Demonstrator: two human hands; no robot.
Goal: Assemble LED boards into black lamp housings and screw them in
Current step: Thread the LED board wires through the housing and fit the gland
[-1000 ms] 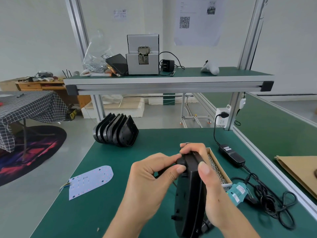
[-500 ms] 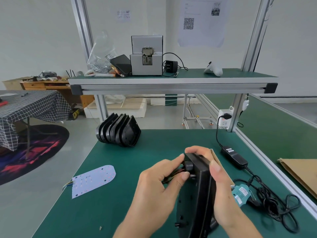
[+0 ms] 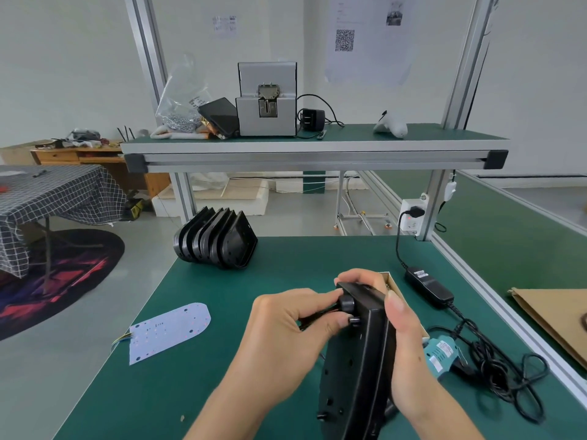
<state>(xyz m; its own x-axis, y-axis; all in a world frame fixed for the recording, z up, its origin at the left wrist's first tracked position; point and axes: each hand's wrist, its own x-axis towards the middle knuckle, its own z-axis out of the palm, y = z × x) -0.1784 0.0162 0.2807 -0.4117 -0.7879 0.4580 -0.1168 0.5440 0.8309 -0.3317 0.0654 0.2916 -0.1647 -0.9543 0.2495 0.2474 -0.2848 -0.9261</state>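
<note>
The black lamp housing (image 3: 359, 354) stands on edge at lower centre of the frame, above the green bench (image 3: 286, 268), its narrow rim facing the camera. It is a dark, matte, moulded shell with small holes and studs along its back face. The right hand (image 3: 403, 354) wraps around it from the right, thumb on the near rim and fingers curled over the top end. The left hand (image 3: 286, 328) pinches a round black fitting (image 3: 347, 302) at the upper back of the housing between thumb and fingers; thin dark wires (image 3: 313, 317) run from this fitting under the palm.

Judged progress: early. The wiring appears to be in routing through the housing; whether a board already sits inside cannot be determined, since the interior faces away. No screw driving is under way.

Remaining work is visible. One LED board (image 3: 170, 331) lies flat at lower left, with coloured leads at its left end. A stack of empty housings (image 3: 216, 242) leans at centre left. The screw tray (image 3: 392, 282) lies just behind the right hand, and the teal screwdriver (image 3: 440, 354) rests at lower right beside a coiled cable (image 3: 508, 376).
</note>
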